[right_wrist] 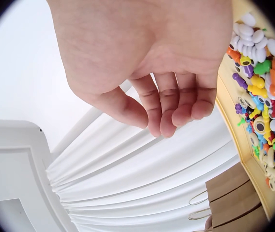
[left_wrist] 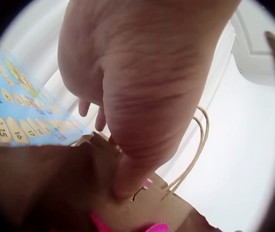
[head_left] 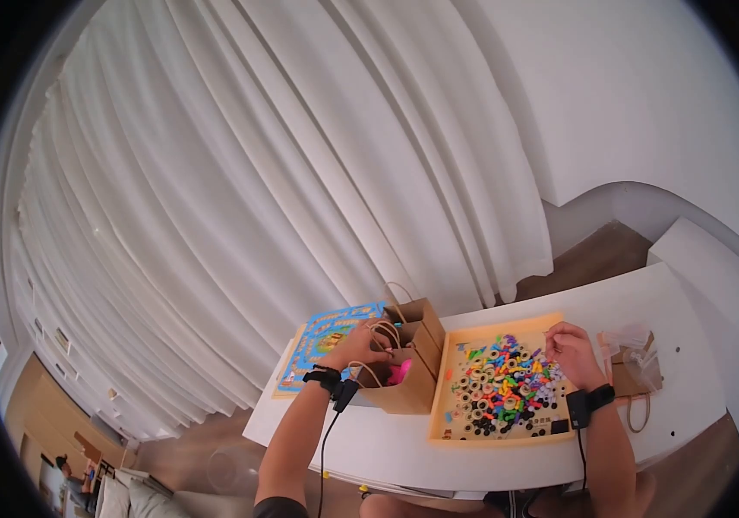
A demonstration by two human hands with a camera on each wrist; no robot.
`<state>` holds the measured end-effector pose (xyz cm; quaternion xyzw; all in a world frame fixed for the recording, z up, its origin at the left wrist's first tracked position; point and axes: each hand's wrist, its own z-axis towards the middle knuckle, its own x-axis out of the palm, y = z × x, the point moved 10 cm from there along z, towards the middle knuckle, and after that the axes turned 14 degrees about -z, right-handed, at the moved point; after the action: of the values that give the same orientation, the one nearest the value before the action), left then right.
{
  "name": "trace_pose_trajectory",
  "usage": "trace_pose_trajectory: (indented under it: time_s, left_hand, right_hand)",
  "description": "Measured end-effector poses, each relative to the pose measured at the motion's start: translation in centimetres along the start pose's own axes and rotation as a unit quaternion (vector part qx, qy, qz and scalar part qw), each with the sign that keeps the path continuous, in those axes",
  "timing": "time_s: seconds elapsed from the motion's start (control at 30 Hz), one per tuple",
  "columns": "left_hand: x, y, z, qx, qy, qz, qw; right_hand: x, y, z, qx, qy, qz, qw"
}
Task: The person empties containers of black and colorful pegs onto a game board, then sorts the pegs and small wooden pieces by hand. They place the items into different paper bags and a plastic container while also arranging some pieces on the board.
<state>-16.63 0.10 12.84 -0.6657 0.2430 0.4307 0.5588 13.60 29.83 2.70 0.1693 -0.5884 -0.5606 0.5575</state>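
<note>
At the mouth of the brown paper bags (head_left: 419, 393) is the left hand (head_left: 357, 347), beside their twisted handles. From the left wrist, the left hand's thumb (left_wrist: 130, 174) points down into a bag; its fingertips are mostly hidden, so whether they grip anything cannot be told. Pink things (left_wrist: 157, 227) lie inside that bag. The right hand (head_left: 573, 352) hovers at the right side of a yellow tray (head_left: 438, 380) heaped with small coloured pieces (head_left: 508, 380). Its fingers (right_wrist: 169, 108) bend loosely, thumb close to the index fingertip, with no object visible between them.
A blue game board (head_left: 311, 345) with numbered spaces lies left of the bags on the white table (head_left: 490, 466). Right of the tray are clear plastic packaging (head_left: 637, 363) and a flat brown bag with a handle. White curtains hang behind; another person sits far off at lower left.
</note>
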Motion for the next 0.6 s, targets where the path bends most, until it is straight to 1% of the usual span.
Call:
trace_pose_trajectory:
  time_s: [0.07, 0.1, 0.13, 0.17, 0.2, 0.23, 0.3, 0.33, 0.4, 0.43, 0.5, 0.53, 0.57, 0.6]
  left_hand:
    - [-0.1, 0.2, 0.5, 0.017, -0.028, 0.023, 0.999]
    - [-0.3, -0.5, 0.0, -0.014, -0.051, 0.041, 0.998]
    - [-0.1, -2.1, -0.3, -0.013, -0.047, 0.037, 0.998]
    - [-0.2, -3.9, -0.5, -0.007, -0.050, 0.068, 0.996]
    - [-0.2, -4.9, -0.5, -0.001, -0.053, 0.098, 0.994]
    - [0.1, -5.2, -0.3, -0.002, -0.050, 0.096, 0.994]
    - [0.7, -7.4, 0.0, 0.061, -0.048, 0.158, 0.984]
    - [0.9, -7.8, 0.3, 0.062, -0.045, 0.156, 0.985]
    - [2.6, -10.6, 1.1, 0.062, 0.023, 0.127, 0.990]
    - [3.3, -11.6, 1.7, 0.063, 0.023, 0.124, 0.990]
    - [5.9, -14.2, 2.8, 0.086, 0.053, 0.229, 0.968]
    - [6.8, -15.7, 3.3, 0.086, 0.053, 0.226, 0.969]
    - [8.3, -17.8, 3.6, 0.090, 0.080, 0.293, 0.949]
    - [9.9, -18.9, 4.2, 0.094, 0.105, 0.359, 0.923]
  right_hand:
    - [0.3, 0.1, -0.1, 0.001, 0.007, -0.006, 1.000]
    - [0.5, 0.3, -0.1, 0.001, 0.013, -0.004, 1.000]
    - [0.4, 0.3, -0.1, 0.004, 0.009, -0.005, 1.000]
    - [0.5, 0.4, -0.1, 0.003, 0.013, -0.008, 1.000]
    - [0.6, 0.4, -0.1, 0.002, 0.017, -0.011, 1.000]
    - [0.6, 0.4, 0.0, -0.001, 0.018, -0.013, 1.000]
    - [0.7, 0.6, 0.0, 0.001, 0.016, -0.017, 1.000]
    - [0.8, 0.7, -0.1, 0.002, 0.018, -0.021, 1.000]
    - [0.6, 0.9, -0.1, 0.003, 0.014, -0.028, 1.000]
    - [0.6, 1.1, -0.1, 0.001, 0.015, -0.034, 0.999]
    - [0.3, 1.1, -0.2, 0.002, 0.010, -0.041, 0.999]
    - [0.3, 1.1, -0.1, 0.000, 0.006, -0.046, 0.999]
    - [0.3, 1.0, -0.1, 0.002, 0.006, -0.050, 0.999]
    - [0.4, 1.0, -0.1, 0.000, 0.008, -0.050, 0.999]
